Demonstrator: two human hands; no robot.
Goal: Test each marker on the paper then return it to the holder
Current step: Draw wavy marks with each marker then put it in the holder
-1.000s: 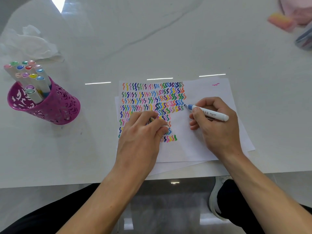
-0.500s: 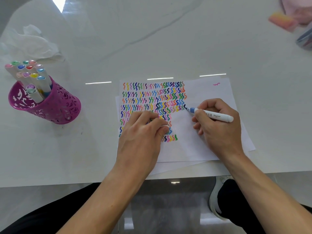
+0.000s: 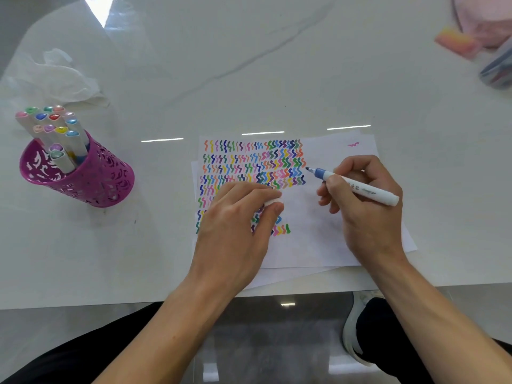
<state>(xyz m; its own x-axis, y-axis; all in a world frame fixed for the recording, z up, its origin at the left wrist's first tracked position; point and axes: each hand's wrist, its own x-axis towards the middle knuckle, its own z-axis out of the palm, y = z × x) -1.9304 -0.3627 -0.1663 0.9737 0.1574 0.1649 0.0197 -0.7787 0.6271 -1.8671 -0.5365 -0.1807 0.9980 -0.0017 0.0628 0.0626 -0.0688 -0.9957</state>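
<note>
White paper (image 3: 318,239) covered with rows of coloured squiggles lies near the table's front edge. My right hand (image 3: 365,209) grips a white marker with a blue tip (image 3: 360,188), its tip just off the right end of the squiggle rows. My left hand (image 3: 238,225) rests on the paper over the squiggles, fingers curled round a small white piece, seemingly the marker's cap (image 3: 273,202). A magenta perforated holder (image 3: 91,178) with several capped markers (image 3: 52,126) stands tilted at the left.
A crumpled white tissue (image 3: 55,76) lies behind the holder. Pink and orange items (image 3: 457,41) and a dark object (image 3: 498,70) sit at the far right corner. My knees and a shoe (image 3: 352,328) show below the table edge.
My right hand drew a dark blue squiggle at the right end of the fourth row, then lifted the tip slightly up and right. My left hand stayed on the paper.
</note>
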